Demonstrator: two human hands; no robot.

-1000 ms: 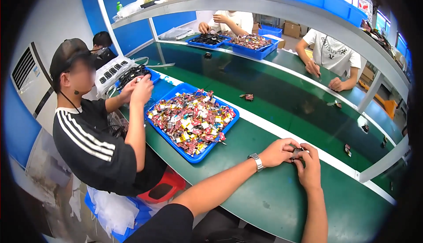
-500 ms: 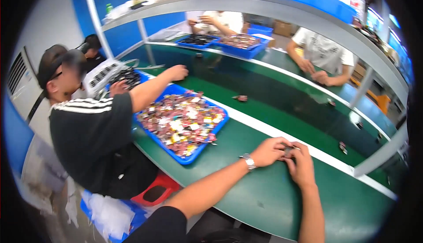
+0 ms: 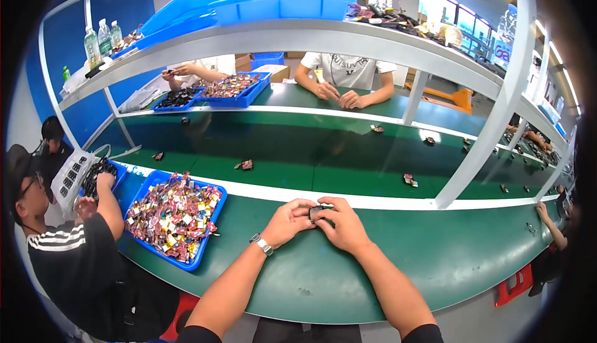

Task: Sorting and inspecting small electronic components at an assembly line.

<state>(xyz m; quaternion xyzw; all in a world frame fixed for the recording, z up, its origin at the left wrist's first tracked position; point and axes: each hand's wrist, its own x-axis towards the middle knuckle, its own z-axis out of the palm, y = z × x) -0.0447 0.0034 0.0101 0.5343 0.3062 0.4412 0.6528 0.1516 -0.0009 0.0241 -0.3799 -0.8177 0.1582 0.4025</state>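
Both my hands hold one small, dark, rectangular piece (image 3: 318,212) just above the green worktop, close to the white rail. My left hand (image 3: 287,224) grips its left side between thumb and fingers, and a metal watch sits on that wrist. On the other side, my right hand (image 3: 341,225) pinches the piece with thumb and fingertips. Fingers cover part of it, so its exact kind is unclear. Left of my hands stands a blue tray (image 3: 222,197) heaped with small pinkish, yellow and white parts (image 3: 177,215).
Beyond the rail (image 3: 298,196) runs a green belt (image 3: 348,175) carrying scattered small parts (image 3: 410,180). A white post (image 3: 482,113) and an overhead shelf (image 3: 298,32) frame it. At left, a co-worker (image 3: 68,250) reaches into a tray of black parts. Others sit across and far right.
My view has swung right, so the tray and co-worker now appear farther left. The co-worker's hand has drawn back from the belt to the black parts. The piece between my hands shows more.
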